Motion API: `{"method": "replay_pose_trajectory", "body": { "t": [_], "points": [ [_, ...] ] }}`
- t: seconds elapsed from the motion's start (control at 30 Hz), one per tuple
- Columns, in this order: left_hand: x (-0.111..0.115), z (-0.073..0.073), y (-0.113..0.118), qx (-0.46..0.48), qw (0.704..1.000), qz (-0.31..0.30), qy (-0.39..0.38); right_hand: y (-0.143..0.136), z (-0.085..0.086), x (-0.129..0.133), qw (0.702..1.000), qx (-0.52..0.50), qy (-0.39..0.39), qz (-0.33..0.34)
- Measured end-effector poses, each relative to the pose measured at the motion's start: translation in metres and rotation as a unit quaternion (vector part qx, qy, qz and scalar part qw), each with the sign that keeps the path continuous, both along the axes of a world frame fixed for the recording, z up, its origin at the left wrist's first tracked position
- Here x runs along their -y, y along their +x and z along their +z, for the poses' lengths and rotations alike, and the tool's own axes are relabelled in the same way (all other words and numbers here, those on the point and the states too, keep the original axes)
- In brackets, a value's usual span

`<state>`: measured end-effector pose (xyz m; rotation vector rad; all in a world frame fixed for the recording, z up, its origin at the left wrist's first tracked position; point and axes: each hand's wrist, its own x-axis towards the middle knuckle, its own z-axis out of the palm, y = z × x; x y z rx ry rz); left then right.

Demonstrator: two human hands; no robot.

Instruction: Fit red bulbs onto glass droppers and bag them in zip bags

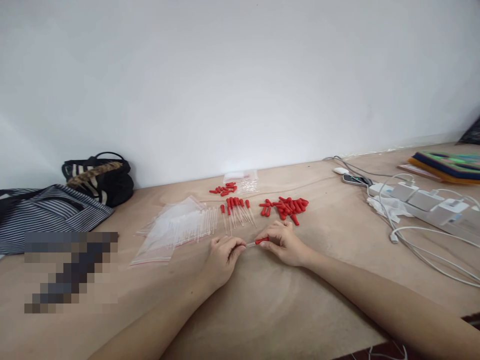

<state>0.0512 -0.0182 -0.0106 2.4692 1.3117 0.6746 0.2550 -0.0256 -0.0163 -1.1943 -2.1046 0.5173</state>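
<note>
My left hand (225,255) pinches a thin clear glass dropper tube (250,245) near the table's middle. In my right hand (283,244) is a red rubber bulb (261,241), held between thumb and fingers at the tube's right end. Bulb and tube lie in one line and meet; how deep the tube sits inside is too small to tell. Just beyond my hands lie several droppers with red bulbs (236,210) on their tubes. A pile of loose red bulbs (290,206) is behind my right hand. To the left, bare glass tubes (198,225) lie in a row.
Clear zip bags (161,235) lie under and beside the tubes. Farther back are more red bulbs (225,189) and a bag (243,181). A power strip (427,205) with white cables stands right; a black bag (101,177) and striped cloth (48,215) lie left.
</note>
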Motion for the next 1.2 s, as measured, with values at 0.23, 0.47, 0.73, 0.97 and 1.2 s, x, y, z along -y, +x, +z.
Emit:
{"method": "replay_pose_trajectory", "body": {
  "t": [0.23, 0.47, 0.73, 0.97, 1.2],
  "points": [
    [0.0, 0.001, 0.001, -0.001, 0.999, -0.033, -0.01, -0.002, -0.003, 0.001, 0.999, -0.036, -0.019, 0.021],
    [0.004, 0.0, 0.001, -0.007, 0.999, -0.047, -0.007, -0.003, -0.007, 0.002, 0.995, -0.091, -0.038, 0.032],
    [0.005, -0.003, 0.002, -0.01, 0.999, -0.045, 0.003, -0.006, -0.011, 0.001, 0.992, -0.118, -0.021, 0.027],
    [0.006, -0.004, 0.002, 0.009, 0.999, -0.043, 0.013, -0.012, -0.009, 0.003, 0.992, -0.126, -0.017, 0.014],
    [0.004, -0.006, 0.002, 0.025, 0.999, -0.042, -0.004, -0.02, -0.006, 0.004, 0.992, -0.122, -0.025, -0.003]
  ]
}}
